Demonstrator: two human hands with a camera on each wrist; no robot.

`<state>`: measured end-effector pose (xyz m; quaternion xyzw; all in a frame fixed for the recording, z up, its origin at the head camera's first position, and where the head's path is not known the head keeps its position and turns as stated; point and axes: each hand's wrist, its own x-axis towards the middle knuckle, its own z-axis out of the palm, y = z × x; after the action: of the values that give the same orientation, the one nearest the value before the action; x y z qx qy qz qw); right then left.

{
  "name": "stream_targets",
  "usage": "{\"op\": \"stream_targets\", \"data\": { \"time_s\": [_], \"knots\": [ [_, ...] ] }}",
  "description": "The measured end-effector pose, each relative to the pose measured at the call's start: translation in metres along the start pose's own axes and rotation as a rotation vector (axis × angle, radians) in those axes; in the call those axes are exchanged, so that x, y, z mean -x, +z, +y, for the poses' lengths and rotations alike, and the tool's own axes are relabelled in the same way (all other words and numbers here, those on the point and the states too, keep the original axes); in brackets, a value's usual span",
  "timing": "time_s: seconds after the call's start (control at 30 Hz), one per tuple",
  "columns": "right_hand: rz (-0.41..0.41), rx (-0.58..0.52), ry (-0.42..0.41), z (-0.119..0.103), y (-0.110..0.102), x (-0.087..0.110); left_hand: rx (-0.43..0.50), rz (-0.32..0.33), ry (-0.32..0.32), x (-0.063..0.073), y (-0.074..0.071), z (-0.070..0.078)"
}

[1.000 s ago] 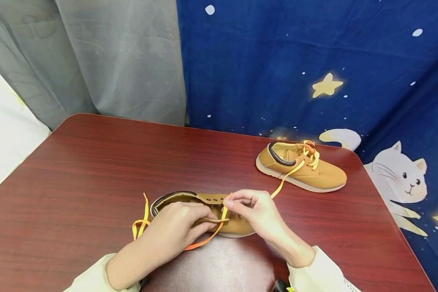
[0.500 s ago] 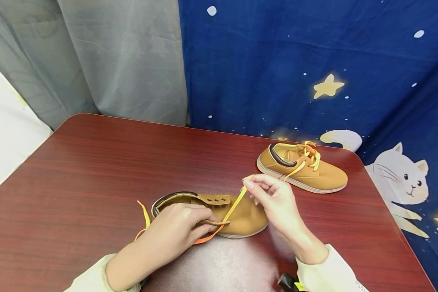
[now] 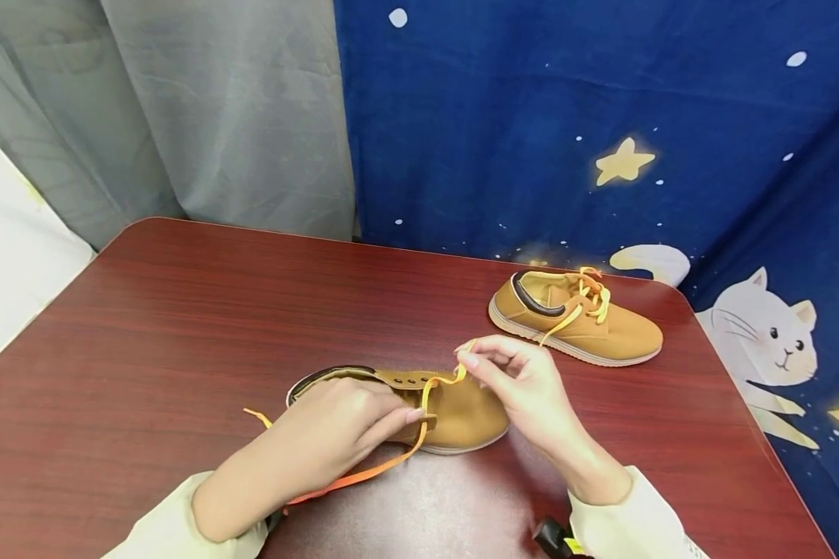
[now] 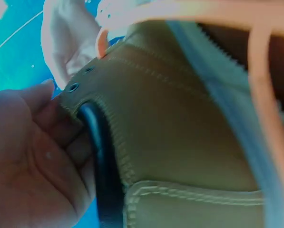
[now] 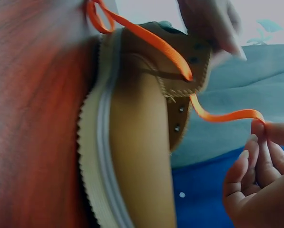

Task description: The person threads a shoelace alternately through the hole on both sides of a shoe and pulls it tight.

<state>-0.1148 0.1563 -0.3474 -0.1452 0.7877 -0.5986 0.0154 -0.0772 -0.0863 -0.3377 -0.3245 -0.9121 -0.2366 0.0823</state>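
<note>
A tan shoe (image 3: 464,411) lies on its sole with its toe to the right. Its orange-yellow lace (image 5: 227,115) runs through the front eyelet of the near flap (image 5: 180,64). My right hand (image 3: 527,380) pinches the lace between thumb and fingertips above the toe, and the stretch between hand and flap hangs slack. My left hand (image 3: 335,423) holds the near flap, its fingers behind it inside the shoe opening and its thumb near the lace. Over on the left wrist view, those fingers (image 4: 56,116) sit at the flap's eyelet edge.
A second tan shoe (image 3: 622,330), laced in yellow, stands at the back right of the red-brown table (image 3: 252,303). A black object (image 3: 551,536) sits by the right sleeve. Grey (image 3: 245,116) and blue curtains (image 3: 475,116) hang behind the table.
My right hand has moved right and up from the flap, drawing the lace out; the lace was taut and now sags. The left thumb has shifted up. The loose lace end at left has dropped lower.
</note>
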Motion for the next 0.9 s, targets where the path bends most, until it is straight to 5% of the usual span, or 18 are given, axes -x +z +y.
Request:
{"op": "stream_targets", "data": {
  "time_s": [0.2,0.6,0.73,0.9],
  "knots": [
    [-0.073,0.06,-0.031,0.006,0.009,0.001,-0.059,0.133,-0.045,-0.018,-0.006,-0.004],
    [-0.13,0.114,-0.096,0.013,0.017,0.001,0.124,-0.164,-0.13,-0.04,-0.001,-0.015],
    [-0.095,0.154,-0.087,0.013,0.016,0.001,0.12,-0.175,-0.141,-0.042,0.004,-0.018],
    [-0.146,0.153,-0.011,0.016,0.017,0.0,0.118,-0.126,-0.115,-0.043,0.008,-0.022]
  ]
}}
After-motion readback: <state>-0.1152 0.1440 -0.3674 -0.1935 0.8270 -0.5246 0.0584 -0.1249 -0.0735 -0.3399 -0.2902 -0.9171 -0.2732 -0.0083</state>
